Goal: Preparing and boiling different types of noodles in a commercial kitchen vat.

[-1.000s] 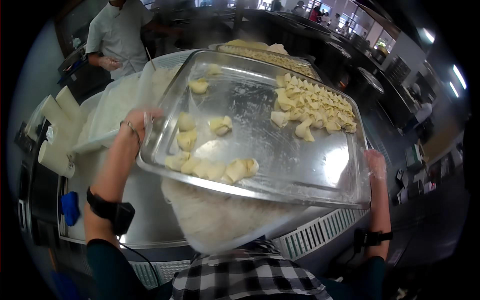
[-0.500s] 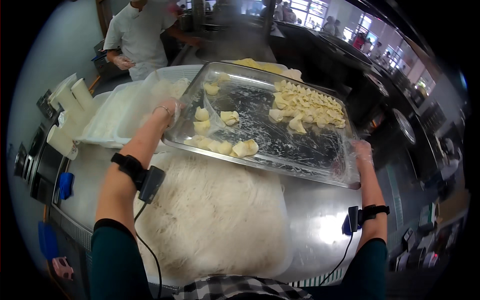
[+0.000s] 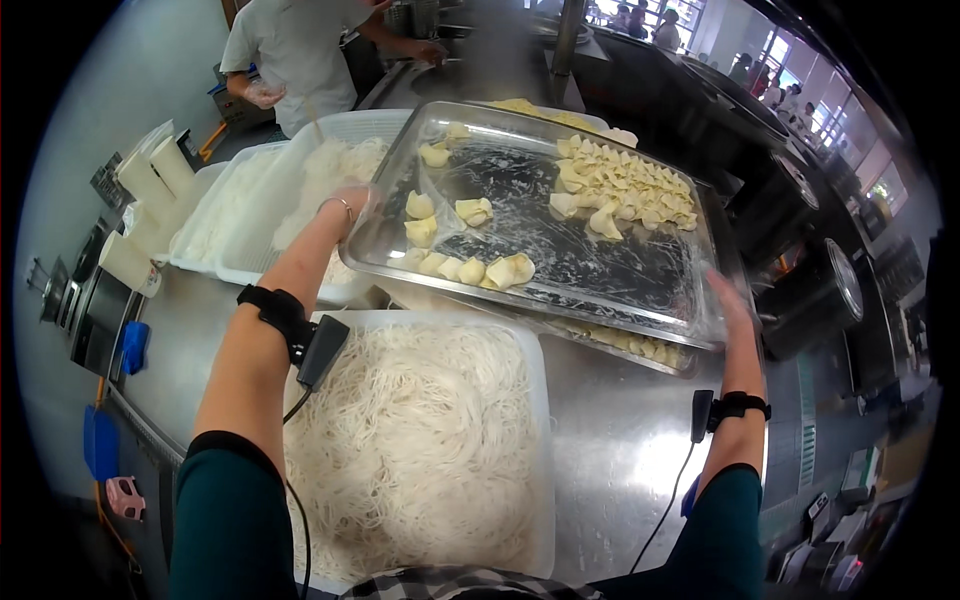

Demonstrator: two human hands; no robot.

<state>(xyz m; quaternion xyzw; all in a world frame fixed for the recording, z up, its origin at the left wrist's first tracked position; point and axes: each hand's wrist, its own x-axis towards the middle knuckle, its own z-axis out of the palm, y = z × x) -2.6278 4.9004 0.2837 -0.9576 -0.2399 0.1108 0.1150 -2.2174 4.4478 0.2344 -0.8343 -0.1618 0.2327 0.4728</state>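
Note:
A large metal tray (image 3: 590,280) dusted with flour lies tilted across the view in front of me. Tightly packed folded dumplings (image 3: 640,190) cover its far right part, and several loose ones (image 3: 510,270) sit along its left and near edges beside a thin clear plastic sheet. My left hand (image 3: 357,208), in a clear plastic glove, grips the left rim. At the right end, my gloved right hand (image 3: 728,298) is on the rim, its fingers partly hidden. Beneath the near right edge shows a second tray (image 3: 690,368) holding more dumplings.
A white tub (image 3: 545,450) full of pale noodles stands nearest me on the steel table (image 3: 610,450). More white tubs (image 3: 235,270) of noodles stand at the far left, beside stacks of paper cups (image 3: 125,262). A co-worker (image 3: 290,60) stands beyond, near steam. Dark pots (image 3: 815,300) are on the right.
The tray has moved slightly away and to the right in both hands. The second tray of dumplings beneath it and the far rim of the near noodle tub now show.

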